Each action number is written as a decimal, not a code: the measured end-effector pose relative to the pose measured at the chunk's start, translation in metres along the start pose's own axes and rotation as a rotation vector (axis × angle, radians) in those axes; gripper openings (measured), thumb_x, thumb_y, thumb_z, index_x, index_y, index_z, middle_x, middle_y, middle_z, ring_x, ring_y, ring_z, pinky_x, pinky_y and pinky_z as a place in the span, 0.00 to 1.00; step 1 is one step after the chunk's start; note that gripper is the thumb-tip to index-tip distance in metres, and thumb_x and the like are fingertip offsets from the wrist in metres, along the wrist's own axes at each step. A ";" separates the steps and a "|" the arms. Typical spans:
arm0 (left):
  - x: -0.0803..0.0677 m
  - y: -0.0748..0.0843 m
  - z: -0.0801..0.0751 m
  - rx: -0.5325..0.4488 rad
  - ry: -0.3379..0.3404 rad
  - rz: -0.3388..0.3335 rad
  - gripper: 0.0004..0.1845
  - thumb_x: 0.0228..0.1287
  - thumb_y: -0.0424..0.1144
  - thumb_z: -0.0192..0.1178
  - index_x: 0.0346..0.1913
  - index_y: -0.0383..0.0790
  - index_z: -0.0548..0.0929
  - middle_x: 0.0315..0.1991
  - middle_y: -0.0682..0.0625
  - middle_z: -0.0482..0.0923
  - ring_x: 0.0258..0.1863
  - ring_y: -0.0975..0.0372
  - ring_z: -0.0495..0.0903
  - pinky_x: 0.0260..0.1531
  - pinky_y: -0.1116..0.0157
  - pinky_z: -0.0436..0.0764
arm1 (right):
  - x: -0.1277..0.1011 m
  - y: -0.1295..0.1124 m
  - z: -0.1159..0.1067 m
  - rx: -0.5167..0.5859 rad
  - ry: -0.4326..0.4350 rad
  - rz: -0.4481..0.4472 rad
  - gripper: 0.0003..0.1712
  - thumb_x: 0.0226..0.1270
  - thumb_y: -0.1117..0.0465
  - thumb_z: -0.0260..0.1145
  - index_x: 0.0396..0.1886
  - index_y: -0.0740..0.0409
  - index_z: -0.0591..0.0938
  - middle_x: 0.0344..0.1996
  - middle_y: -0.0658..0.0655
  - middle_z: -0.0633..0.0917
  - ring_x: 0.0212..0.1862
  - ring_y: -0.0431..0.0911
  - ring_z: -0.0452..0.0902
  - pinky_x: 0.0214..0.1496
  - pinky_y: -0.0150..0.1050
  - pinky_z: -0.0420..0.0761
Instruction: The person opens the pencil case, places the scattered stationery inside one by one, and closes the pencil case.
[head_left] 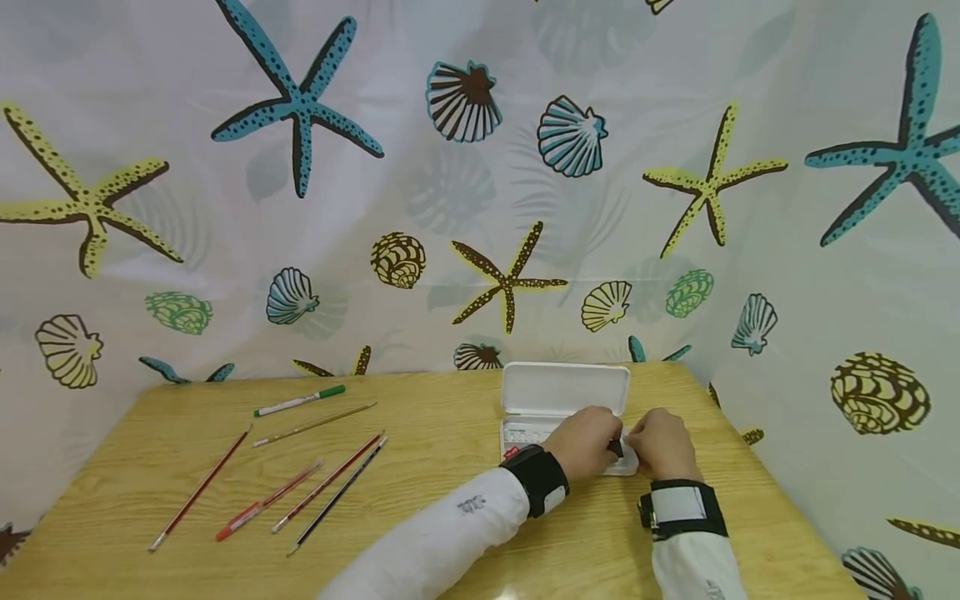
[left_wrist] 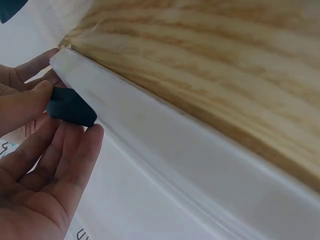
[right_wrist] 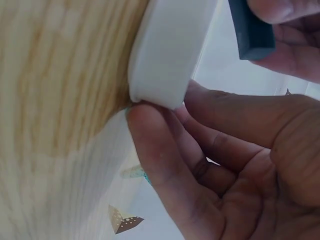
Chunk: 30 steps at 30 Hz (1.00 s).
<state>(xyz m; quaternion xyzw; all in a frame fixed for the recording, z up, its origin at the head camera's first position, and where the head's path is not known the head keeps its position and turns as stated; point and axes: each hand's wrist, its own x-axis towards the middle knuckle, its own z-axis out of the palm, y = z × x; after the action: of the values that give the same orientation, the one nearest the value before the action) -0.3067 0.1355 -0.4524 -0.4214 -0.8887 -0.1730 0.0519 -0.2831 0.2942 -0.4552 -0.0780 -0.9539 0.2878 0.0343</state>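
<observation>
An open white pencil case (head_left: 512, 433) lies at the right of the table, its lid (head_left: 566, 388) raised at the back. Inside it a red item (head_left: 512, 452) and pale markings show. My left hand (head_left: 590, 442) pinches a small dark block (left_wrist: 72, 106), like an eraser, between thumb and fingers over the case's right part. The block is right at the case's edge in the left wrist view. At the case's right end, my right hand (head_left: 663, 446) holds the rounded corner (right_wrist: 162, 85) between thumb and index finger. The fingers partly hide the case's inside.
To the left on the wooden table (head_left: 435, 492) lie a green-capped marker (head_left: 300, 401), a gold pencil (head_left: 313, 424), a red pencil (head_left: 201, 487), a red pen (head_left: 267, 502), another red pencil (head_left: 327, 482) and a dark pencil (head_left: 337, 494). A patterned curtain (head_left: 420, 192) hangs behind.
</observation>
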 end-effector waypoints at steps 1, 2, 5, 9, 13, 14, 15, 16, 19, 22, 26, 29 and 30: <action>0.000 0.000 0.000 0.006 -0.001 0.007 0.13 0.62 0.34 0.72 0.25 0.45 0.79 0.24 0.57 0.69 0.26 0.67 0.67 0.28 0.73 0.63 | 0.000 0.000 0.000 -0.002 0.003 0.001 0.22 0.59 0.68 0.67 0.07 0.58 0.75 0.06 0.46 0.68 0.12 0.42 0.65 0.15 0.33 0.64; 0.001 0.001 0.000 0.013 -0.001 0.011 0.13 0.62 0.35 0.73 0.25 0.45 0.79 0.24 0.57 0.69 0.26 0.67 0.67 0.28 0.73 0.63 | 0.000 0.000 0.000 -0.002 0.002 0.000 0.22 0.59 0.68 0.66 0.06 0.56 0.73 0.06 0.46 0.67 0.12 0.42 0.65 0.15 0.33 0.64; 0.002 0.002 0.000 0.020 -0.002 0.000 0.11 0.63 0.36 0.73 0.27 0.45 0.80 0.25 0.57 0.70 0.27 0.68 0.68 0.28 0.74 0.64 | 0.000 0.000 -0.001 0.005 -0.007 0.009 0.21 0.58 0.69 0.65 0.07 0.57 0.73 0.06 0.47 0.68 0.12 0.42 0.66 0.15 0.33 0.64; 0.003 0.005 0.000 0.008 0.008 -0.022 0.08 0.64 0.37 0.73 0.32 0.45 0.83 0.29 0.57 0.73 0.29 0.69 0.70 0.29 0.74 0.68 | 0.001 0.001 -0.002 0.016 -0.029 0.032 0.15 0.59 0.70 0.62 0.13 0.61 0.81 0.10 0.50 0.74 0.14 0.44 0.71 0.16 0.34 0.70; 0.003 0.007 0.002 0.023 -0.002 -0.027 0.05 0.65 0.36 0.72 0.36 0.45 0.85 0.31 0.57 0.76 0.31 0.69 0.72 0.30 0.74 0.70 | 0.001 0.000 -0.002 0.015 -0.043 0.048 0.13 0.59 0.71 0.61 0.16 0.63 0.83 0.12 0.51 0.76 0.16 0.45 0.74 0.16 0.34 0.72; 0.003 0.007 0.003 0.029 -0.007 -0.027 0.04 0.65 0.36 0.72 0.36 0.45 0.85 0.32 0.57 0.77 0.31 0.69 0.73 0.31 0.74 0.70 | 0.001 0.000 -0.002 0.013 -0.046 0.053 0.13 0.59 0.71 0.61 0.16 0.63 0.83 0.12 0.51 0.77 0.16 0.45 0.74 0.17 0.34 0.72; 0.003 0.007 0.004 0.034 -0.012 -0.026 0.04 0.65 0.36 0.72 0.37 0.45 0.86 0.32 0.57 0.78 0.31 0.69 0.73 0.31 0.74 0.71 | 0.000 -0.001 -0.002 0.010 -0.045 0.053 0.13 0.59 0.71 0.61 0.16 0.63 0.83 0.13 0.51 0.77 0.17 0.46 0.74 0.17 0.34 0.72; 0.003 0.007 0.006 0.040 -0.014 -0.023 0.03 0.65 0.35 0.71 0.37 0.45 0.86 0.32 0.57 0.79 0.32 0.70 0.74 0.32 0.74 0.71 | 0.000 -0.001 -0.002 0.009 -0.046 0.053 0.13 0.60 0.71 0.62 0.17 0.64 0.84 0.13 0.51 0.77 0.17 0.46 0.75 0.17 0.35 0.73; 0.004 0.005 0.010 0.054 -0.009 -0.009 0.03 0.65 0.35 0.71 0.35 0.46 0.87 0.32 0.57 0.80 0.32 0.70 0.75 0.33 0.74 0.72 | 0.000 -0.003 -0.004 0.009 -0.048 0.059 0.11 0.60 0.71 0.63 0.20 0.65 0.86 0.16 0.53 0.79 0.19 0.47 0.77 0.18 0.36 0.75; 0.004 0.005 0.013 0.080 -0.002 0.006 0.04 0.65 0.36 0.71 0.33 0.46 0.86 0.31 0.58 0.80 0.32 0.70 0.76 0.32 0.73 0.73 | -0.001 -0.004 -0.005 0.013 -0.051 0.067 0.10 0.62 0.71 0.63 0.23 0.67 0.87 0.18 0.55 0.81 0.20 0.48 0.78 0.20 0.37 0.77; 0.003 0.006 0.014 0.102 0.001 0.010 0.05 0.65 0.37 0.71 0.34 0.47 0.85 0.31 0.58 0.80 0.32 0.70 0.76 0.32 0.73 0.72 | -0.001 -0.005 -0.004 0.016 -0.049 0.083 0.11 0.62 0.71 0.61 0.22 0.66 0.86 0.17 0.55 0.80 0.19 0.47 0.77 0.19 0.36 0.76; 0.001 0.008 0.012 0.135 -0.002 0.014 0.05 0.65 0.37 0.71 0.34 0.47 0.85 0.30 0.58 0.80 0.32 0.70 0.76 0.31 0.74 0.72 | 0.000 -0.005 -0.004 0.014 -0.046 0.079 0.12 0.62 0.71 0.61 0.21 0.66 0.86 0.16 0.54 0.79 0.18 0.46 0.76 0.19 0.35 0.75; 0.001 0.009 0.012 0.149 -0.003 0.017 0.05 0.65 0.37 0.71 0.33 0.48 0.85 0.30 0.58 0.80 0.31 0.70 0.77 0.31 0.74 0.73 | 0.000 -0.005 -0.004 0.013 -0.045 0.076 0.12 0.62 0.70 0.62 0.21 0.66 0.86 0.15 0.54 0.79 0.18 0.46 0.76 0.18 0.35 0.74</action>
<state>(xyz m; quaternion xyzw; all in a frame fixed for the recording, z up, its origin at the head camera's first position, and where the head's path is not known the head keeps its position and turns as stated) -0.3000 0.1453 -0.4610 -0.4243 -0.8955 -0.1053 0.0831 -0.2832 0.2923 -0.4495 -0.1075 -0.9489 0.2967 0.0022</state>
